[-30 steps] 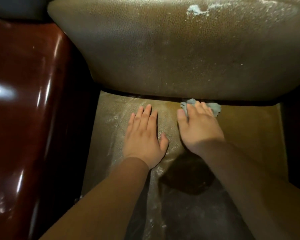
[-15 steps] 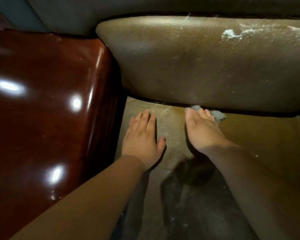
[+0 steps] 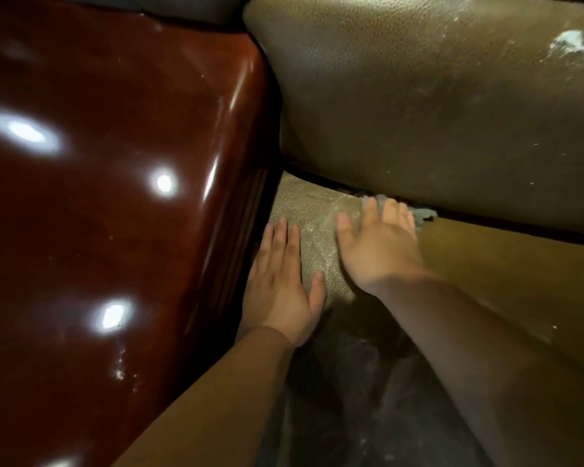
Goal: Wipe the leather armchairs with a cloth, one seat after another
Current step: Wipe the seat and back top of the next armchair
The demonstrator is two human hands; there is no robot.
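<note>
The left hand (image 3: 280, 281) lay flat on the seat cushion (image 3: 486, 281) of the armchair, palm down, its fingers (image 3: 292, 242) straight and close together, the thumb held a little apart. It sat just beside the glossy dark red armrest (image 3: 115, 197), which filled the left of the view and showed several bright reflections.

The right hand (image 3: 378, 247) pressed flat on the cloth (image 3: 423, 214), its fingers stretched out and slightly spread, the tips reaching the dark gap where the seat met the backrest (image 3: 435, 96). Only a small grey-blue bit of the cloth showed, past the fingertips at the foot of the backrest; the rest was hidden under the hand.

The backrest was brown grained leather with pale smears near its upper right. The seat between the two hands looked grained with whitish streaks, and its near part lay in shadow.
</note>
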